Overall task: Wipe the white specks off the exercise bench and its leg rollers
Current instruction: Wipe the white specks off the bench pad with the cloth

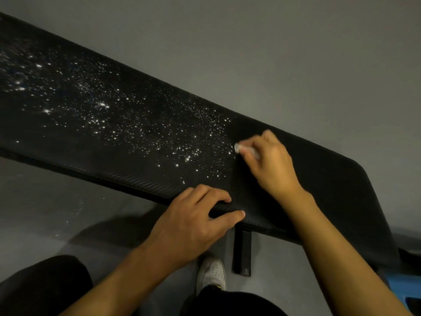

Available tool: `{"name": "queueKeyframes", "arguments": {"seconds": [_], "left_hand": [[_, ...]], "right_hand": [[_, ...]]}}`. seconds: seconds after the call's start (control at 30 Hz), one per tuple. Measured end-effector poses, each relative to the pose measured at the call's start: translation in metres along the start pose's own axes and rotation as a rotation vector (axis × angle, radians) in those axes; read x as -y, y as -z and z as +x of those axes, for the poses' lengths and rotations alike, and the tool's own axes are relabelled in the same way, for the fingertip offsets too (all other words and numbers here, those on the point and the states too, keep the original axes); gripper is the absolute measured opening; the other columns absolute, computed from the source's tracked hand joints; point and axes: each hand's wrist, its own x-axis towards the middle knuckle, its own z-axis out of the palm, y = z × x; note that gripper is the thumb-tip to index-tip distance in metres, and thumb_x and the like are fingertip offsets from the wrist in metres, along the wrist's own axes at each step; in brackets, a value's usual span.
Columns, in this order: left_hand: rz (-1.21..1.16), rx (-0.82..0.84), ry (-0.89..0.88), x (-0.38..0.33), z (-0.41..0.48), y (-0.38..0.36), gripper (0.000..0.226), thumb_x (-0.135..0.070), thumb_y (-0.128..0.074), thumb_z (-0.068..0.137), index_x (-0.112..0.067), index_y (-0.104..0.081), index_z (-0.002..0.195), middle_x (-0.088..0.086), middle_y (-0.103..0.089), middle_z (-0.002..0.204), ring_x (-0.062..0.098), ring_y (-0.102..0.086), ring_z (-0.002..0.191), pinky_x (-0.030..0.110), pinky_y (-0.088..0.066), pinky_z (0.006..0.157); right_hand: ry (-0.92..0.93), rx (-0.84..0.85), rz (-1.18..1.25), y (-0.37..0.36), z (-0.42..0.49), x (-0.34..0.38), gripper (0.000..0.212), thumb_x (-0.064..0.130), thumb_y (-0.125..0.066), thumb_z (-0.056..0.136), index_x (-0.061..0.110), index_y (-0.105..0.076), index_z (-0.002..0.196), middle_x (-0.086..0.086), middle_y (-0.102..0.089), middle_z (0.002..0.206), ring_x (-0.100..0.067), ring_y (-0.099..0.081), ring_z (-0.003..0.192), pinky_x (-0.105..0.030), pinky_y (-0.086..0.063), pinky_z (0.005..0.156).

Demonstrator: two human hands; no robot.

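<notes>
1. At the right edge of the specks point(159, 133), the right hand point(271, 163) pinches a small white wipe point(237, 148) between thumb and fingers and presses it onto the bench point(341, 179). The wipe is blurred, so I cannot tell whether it is cloth or tissue.
2. The left hand point(196, 217) grasps the near edge of the bench, with its fingers curled over the top and its thumb along the side. That looks like a sound brace, and it should stop the pad rocking under pressure.
3. The pad to the right of the wipe looks clean. From the wipe leftward to the far end the specks lie thick, so most of the top is not yet done.
4. Work leftward in short strokes that overlap, so no strip is missed between passes.
5. The pad has a fine ribbed surface, and specks may lodge in the grooves. Press firmly and follow the ribs rather than crossing them.
6. So small a wipe will probably load up fast. Turn it to a fresh face often, or it will only push the specks about.
7. Gather the specks into the wipe rather than flicking them off the edge, as the floor point(45, 213) at lower left shows white flecks too.
8. Move the bracing hand along the edge as the work goes left.
9. The rollers are out of view and remain to be done.
</notes>
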Motion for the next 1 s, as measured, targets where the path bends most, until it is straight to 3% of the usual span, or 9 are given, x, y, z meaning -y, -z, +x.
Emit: {"name": "queueKeyframes", "arguments": {"seconds": [0.1,0.2,0.3,0.4,0.5,0.67,0.77,0.9,1.0], "left_hand": [[-0.001,0.006,0.0,-0.001,0.001,0.002,0.025,-0.025,-0.075,0.094,-0.029,-0.076,0.119,0.007,-0.069,0.113,0.025,-0.061,0.094,0.037,-0.048,0.072],[0.001,0.003,-0.001,0.0,0.0,0.001,0.028,-0.023,-0.076,0.093,-0.03,-0.075,0.121,0.007,-0.068,0.114,0.025,-0.061,0.094,0.038,-0.048,0.073],[-0.01,-0.001,0.006,0.0,-0.001,0.0,0.03,-0.024,-0.077,0.092,-0.031,-0.074,0.121,0.007,-0.068,0.115,0.024,-0.061,0.095,0.038,-0.049,0.073],[-0.001,0.004,0.009,0.0,-0.001,0.0,0.032,-0.023,-0.078,0.091,-0.032,-0.074,0.121,0.006,-0.068,0.115,0.023,-0.059,0.095,0.036,-0.048,0.074],[-0.001,0.015,0.006,0.0,-0.001,0.001,0.034,-0.023,-0.08,0.09,-0.031,-0.073,0.122,0.006,-0.067,0.115,0.023,-0.058,0.095,0.036,-0.047,0.074],[0.0,0.014,0.001,0.0,-0.001,-0.001,0.032,-0.024,-0.078,0.092,-0.031,-0.074,0.122,0.006,-0.068,0.116,0.023,-0.059,0.097,0.037,-0.048,0.073],[0.002,0.009,0.003,0.001,-0.002,-0.001,0.032,-0.025,-0.079,0.091,-0.032,-0.074,0.122,0.006,-0.068,0.116,0.022,-0.059,0.097,0.038,-0.049,0.073],[0.009,0.004,0.004,-0.001,-0.001,0.0,0.031,-0.023,-0.079,0.091,-0.031,-0.074,0.122,0.006,-0.068,0.115,0.023,-0.06,0.095,0.037,-0.049,0.073],[0.003,0.005,0.007,-0.001,0.0,0.0,0.027,-0.025,-0.076,0.094,-0.031,-0.075,0.12,0.006,-0.069,0.114,0.024,-0.06,0.094,0.037,-0.048,0.073]], "right_hand": [[-0.125,-0.028,0.057,-0.011,0.028,0.006,0.023,0.037,-0.058,0.101,0.024,-0.068,0.118,0.001,-0.051,0.107,-0.014,-0.057,0.093,-0.037,-0.053,0.081],[0.092,0.04,0.137,-0.005,-0.003,0.017,0.026,0.035,-0.057,0.102,0.021,-0.069,0.12,0.003,-0.047,0.097,-0.009,-0.053,0.083,-0.033,-0.049,0.07],[0.203,0.15,0.191,0.011,-0.034,0.009,0.025,0.035,-0.058,0.1,0.023,-0.07,0.119,0.005,-0.045,0.095,-0.009,-0.053,0.082,-0.03,-0.049,0.069],[0.101,0.092,0.097,0.007,-0.012,-0.004,0.027,0.04,-0.055,0.099,0.025,-0.068,0.119,0.005,-0.048,0.1,-0.01,-0.055,0.086,-0.042,-0.055,0.074],[-0.104,-0.007,0.033,-0.008,0.022,0.0,0.025,0.036,-0.057,0.1,0.024,-0.066,0.12,0.003,-0.048,0.105,-0.009,-0.054,0.088,-0.043,-0.055,0.079],[0.201,0.109,0.164,-0.002,-0.018,0.023,0.031,0.035,-0.052,0.103,0.018,-0.067,0.123,0.006,-0.045,0.1,-0.006,-0.054,0.086,-0.029,-0.052,0.075],[0.244,0.135,0.077,0.011,-0.029,0.008,0.026,0.036,-0.052,0.101,0.024,-0.067,0.119,0.01,-0.042,0.097,0.0,-0.049,0.082,-0.018,-0.041,0.068],[-0.024,0.038,-0.003,0.0,0.014,-0.002,0.023,0.031,-0.057,0.101,0.023,-0.067,0.12,0.005,-0.047,0.1,-0.006,-0.051,0.081,-0.034,-0.051,0.07],[0.044,0.026,0.057,-0.005,0.008,0.011,0.025,0.031,-0.056,0.102,0.019,-0.068,0.12,0.003,-0.048,0.099,-0.008,-0.052,0.079,-0.037,-0.052,0.069]]}}
